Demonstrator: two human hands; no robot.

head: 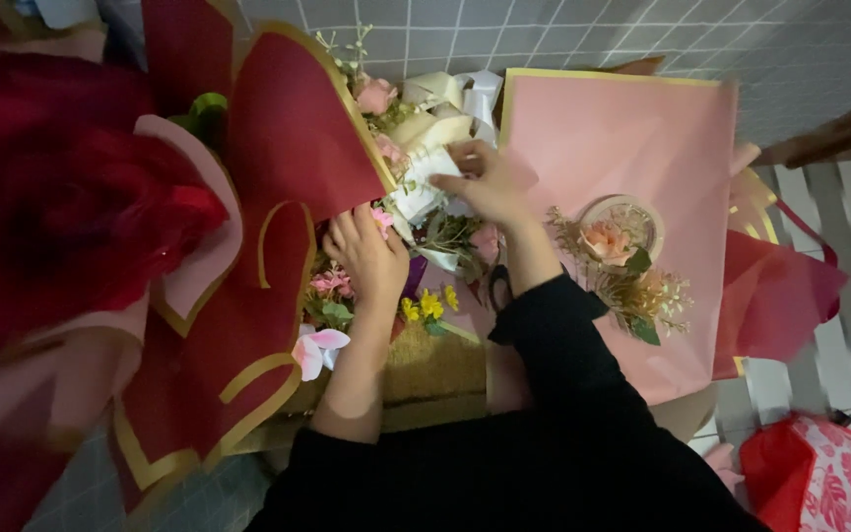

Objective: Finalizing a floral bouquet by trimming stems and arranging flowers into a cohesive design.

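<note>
Looking down, we take the pink wrapping sheet (632, 128) as our landmark, spread flat on the tiled floor (819, 59) with a peach rose sprig (615, 246) lying on it. Just off that sheet's left edge, our right hand (490, 182) is closed in a pinch on a small white ribbon piece (430, 167), fingers curled over its top. Our left hand (366, 251) sits lower and further left of the sheet, fingers bent down into the flower cluster (425, 246), touching small pink blooms; whether it actually grips a stem we cannot tell. The ribbon piece lies up and to the right of the left hand, between the two hands' fingertips, so the right hand is clearly the nearer one. Its long axis seems to run diagonally, from lower left to upper right, though folds make this uncertain. Further left of the sheet stand dark red wrapping sheets with gold edges (288, 148), curving round the flowers. A red patterned bag (819, 473) lies below the sheet's right corner.
</note>
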